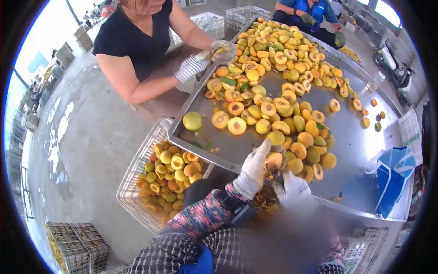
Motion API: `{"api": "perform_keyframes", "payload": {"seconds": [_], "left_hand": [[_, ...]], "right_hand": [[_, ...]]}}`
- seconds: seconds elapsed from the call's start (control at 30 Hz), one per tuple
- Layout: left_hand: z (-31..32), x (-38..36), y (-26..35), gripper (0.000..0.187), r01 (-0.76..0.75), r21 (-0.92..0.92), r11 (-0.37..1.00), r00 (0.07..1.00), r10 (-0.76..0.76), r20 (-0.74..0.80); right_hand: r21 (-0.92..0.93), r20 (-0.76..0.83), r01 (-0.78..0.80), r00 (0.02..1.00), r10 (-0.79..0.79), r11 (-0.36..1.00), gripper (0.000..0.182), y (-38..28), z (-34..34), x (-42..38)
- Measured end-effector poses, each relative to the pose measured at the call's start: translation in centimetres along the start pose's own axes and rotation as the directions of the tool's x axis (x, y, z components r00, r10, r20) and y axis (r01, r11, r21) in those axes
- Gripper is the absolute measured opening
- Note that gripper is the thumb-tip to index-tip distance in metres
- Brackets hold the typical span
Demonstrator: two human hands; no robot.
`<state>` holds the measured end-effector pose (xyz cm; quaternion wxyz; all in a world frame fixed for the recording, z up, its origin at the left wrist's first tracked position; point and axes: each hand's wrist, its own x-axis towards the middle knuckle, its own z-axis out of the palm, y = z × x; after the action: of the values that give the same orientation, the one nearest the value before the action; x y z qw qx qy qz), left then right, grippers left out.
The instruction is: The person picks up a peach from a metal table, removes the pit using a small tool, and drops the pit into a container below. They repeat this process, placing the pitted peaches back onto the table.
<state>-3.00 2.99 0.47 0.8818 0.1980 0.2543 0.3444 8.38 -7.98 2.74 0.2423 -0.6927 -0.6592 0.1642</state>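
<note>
My left hand [253, 170], in a white knit glove, is closed around a yellow peach half [273, 160] at the near edge of the metal table. Just right of it, my gloved right hand [292, 188] is closed close against the fruit. A small dark piece shows between the two hands, but its kind cannot be made out. Beyond my hands lies a heap of halved yellow peaches [283, 104], many with brown hollows facing up. Blur covers my right forearm.
A white crate [130, 201] of peach halves stands on the floor left of the metal table [219, 153]. A co-worker in striped gloves [191, 67] works at the left side, another person [315, 16] at the far end. A blue bag [393, 176] lies at the right.
</note>
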Motion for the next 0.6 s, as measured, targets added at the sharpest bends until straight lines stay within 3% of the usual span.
{"api": "perform_keyframes", "payload": {"seconds": [0.07,0.17,0.23,0.27,0.33,0.43,0.5,0.6], "left_hand": [[0.3,-0.1,0.3,0.043,0.010,-0.017,1.000,0.996,-0.011,-0.084],[-0.2,0.0,0.6,0.042,-0.041,0.050,0.998,0.999,0.042,-0.019],[-0.3,0.0,1.5,0.043,0.033,0.056,0.998,0.999,-0.036,0.041],[-0.3,0.0,1.8,0.043,0.087,0.026,0.996,0.993,-0.088,0.073],[-0.6,0.2,1.5,0.040,0.071,-0.035,0.997,0.995,-0.068,0.078],[-0.2,0.1,1.5,0.038,0.121,-0.205,0.971,0.990,-0.104,0.092],[-0.1,0.1,1.5,0.038,0.164,-0.315,0.935,0.979,-0.116,0.167],[0.6,-0.1,1.9,0.038,0.188,-0.268,0.945,0.980,-0.162,0.117]], "right_hand": [[0.195,0.005,-0.059,0.998,0.059,0.979,0.031,-0.2,1.6,-0.3],[0.420,0.170,-0.183,0.978,0.121,0.889,0.029,0.2,2.2,-0.6],[0.576,0.327,-0.299,0.937,0.121,0.760,0.031,1.9,2.5,-0.3],[0.698,0.445,-0.460,0.879,0.171,0.549,0.033,0.5,1.6,0.2],[0.722,0.578,-0.609,0.792,0.197,0.330,0.030,-1.5,0.1,0.7],[0.792,0.610,-0.607,0.789,0.068,-0.064,0.029,-1.6,1.2,0.2],[0.776,0.610,-0.594,0.792,0.016,-0.214,0.030,-1.4,1.5,0.1],[0.725,0.615,-0.587,0.787,-0.045,-0.361,0.032,-0.9,1.4,0.1]]}}
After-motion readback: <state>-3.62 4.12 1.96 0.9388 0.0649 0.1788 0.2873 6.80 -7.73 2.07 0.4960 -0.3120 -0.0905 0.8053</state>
